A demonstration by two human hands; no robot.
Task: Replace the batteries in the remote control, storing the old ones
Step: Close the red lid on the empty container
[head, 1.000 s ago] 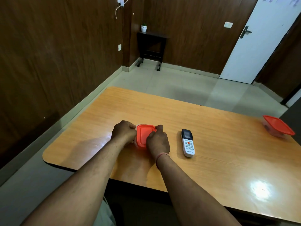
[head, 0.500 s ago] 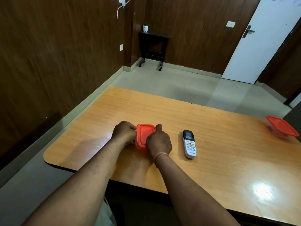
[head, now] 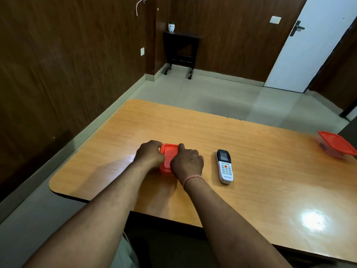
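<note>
A small red-lidded box is gripped near the front of the table by both hands: the left hand is curled closed against its left edge, and the right hand is closed over its right side, thumb laid along the lid's far corner. The step in hand is judged to be the lid's removal or seating; which of the two cannot be told, since the box's contents are hidden. For removal, the base is best pinned down by one hand while one corner of the lid is peeled up by the other, so the box is not tipped or slid. For closing, pressure should be run round the rim until every corner is seated. Just right of the hands, the remote lies face up and untouched, so its battery cover, on the underside, will need it turned over. Far off at the table's right edge, a second box sits with its red lid on.
</note>
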